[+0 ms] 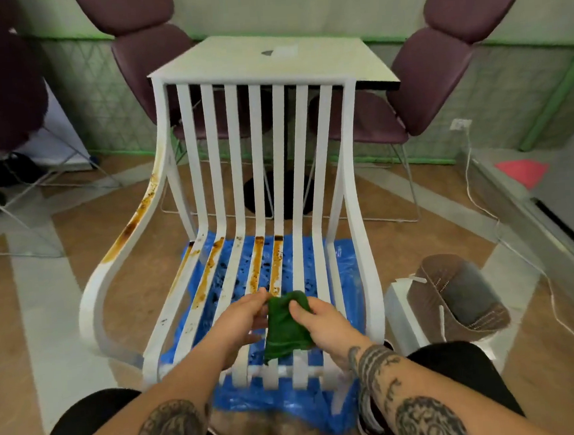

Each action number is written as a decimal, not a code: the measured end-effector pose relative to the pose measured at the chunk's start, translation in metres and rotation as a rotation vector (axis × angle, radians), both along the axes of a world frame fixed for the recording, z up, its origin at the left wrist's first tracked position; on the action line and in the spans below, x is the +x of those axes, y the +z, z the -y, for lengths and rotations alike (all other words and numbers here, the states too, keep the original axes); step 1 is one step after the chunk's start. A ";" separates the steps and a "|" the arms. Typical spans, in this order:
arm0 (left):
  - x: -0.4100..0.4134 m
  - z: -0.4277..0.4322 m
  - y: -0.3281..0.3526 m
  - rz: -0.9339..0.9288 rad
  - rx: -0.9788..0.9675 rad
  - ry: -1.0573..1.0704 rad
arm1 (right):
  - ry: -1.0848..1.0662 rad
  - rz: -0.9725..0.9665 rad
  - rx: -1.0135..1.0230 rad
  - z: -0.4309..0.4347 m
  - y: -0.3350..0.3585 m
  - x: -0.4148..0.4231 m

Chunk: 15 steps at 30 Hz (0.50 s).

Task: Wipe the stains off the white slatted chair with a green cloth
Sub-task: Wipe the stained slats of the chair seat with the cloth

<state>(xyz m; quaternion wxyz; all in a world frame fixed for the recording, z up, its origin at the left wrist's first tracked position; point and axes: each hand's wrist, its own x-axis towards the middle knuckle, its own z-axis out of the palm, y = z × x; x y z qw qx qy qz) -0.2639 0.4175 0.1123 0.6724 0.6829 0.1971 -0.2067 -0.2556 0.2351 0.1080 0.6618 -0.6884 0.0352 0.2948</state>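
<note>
The white slatted chair (353,184) stands in front of me, facing me. Brown-orange stains run along its left armrest (131,226) and down several seat slats (258,264). A bunched green cloth (284,330) hangs over the front part of the seat. My left hand (241,313) pinches the cloth's upper left edge. My right hand (324,320) grips its upper right side with the thumb on top. Both hands hold the cloth just above the slats.
A blue plastic sheet (344,267) lies on the floor under the chair. A white table (232,60) and purple chairs (438,68) stand behind it. A brown and grey bag (463,296) sits on a white box at the right, near a white cable (507,241).
</note>
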 end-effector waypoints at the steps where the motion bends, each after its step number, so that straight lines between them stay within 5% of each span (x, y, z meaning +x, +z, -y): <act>1: 0.001 0.002 0.009 0.002 -0.095 0.025 | -0.045 -0.066 0.125 -0.002 0.012 0.006; 6: 0.009 0.004 0.052 0.160 -0.224 0.096 | -0.067 0.046 0.129 -0.004 0.065 0.022; 15: 0.027 0.007 0.112 0.402 -0.034 0.262 | -0.162 0.303 0.000 -0.002 0.134 0.049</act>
